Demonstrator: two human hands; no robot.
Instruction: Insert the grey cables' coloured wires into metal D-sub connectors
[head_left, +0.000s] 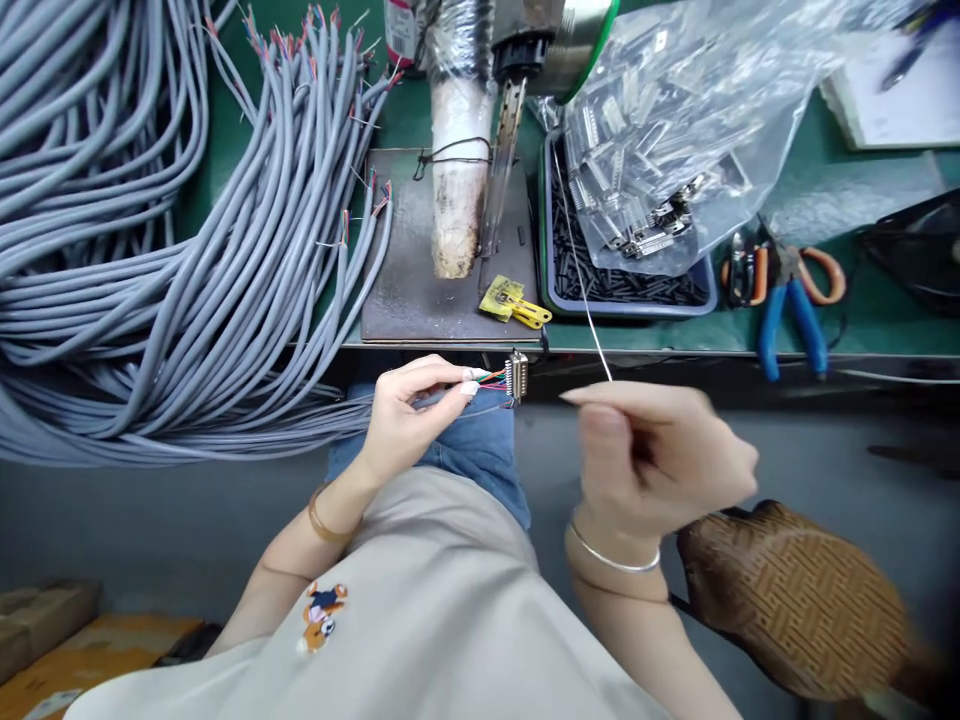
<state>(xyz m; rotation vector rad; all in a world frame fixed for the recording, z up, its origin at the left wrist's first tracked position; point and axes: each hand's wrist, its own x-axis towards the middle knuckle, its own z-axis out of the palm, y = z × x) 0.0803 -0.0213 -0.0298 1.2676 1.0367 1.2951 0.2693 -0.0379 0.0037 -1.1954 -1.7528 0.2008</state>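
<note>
Between thumb and fingers, my left hand pinches the coloured wires at the end of a grey cable. A metal D-sub connector sits at the wires' right end, just beyond my fingertips. My right hand, slightly blurred, is closed on a thin strand of solder wire. That strand runs up across the tray towards the solder spool at the top. My right fingertips are apart from the connector, to its right.
Many grey cables with stripped ends cover the left side. A blue-rimmed tray of small black tubes stands under a plastic bag of connectors. Blue-handled pliers lie to the right. A soldering iron hangs over a dark board.
</note>
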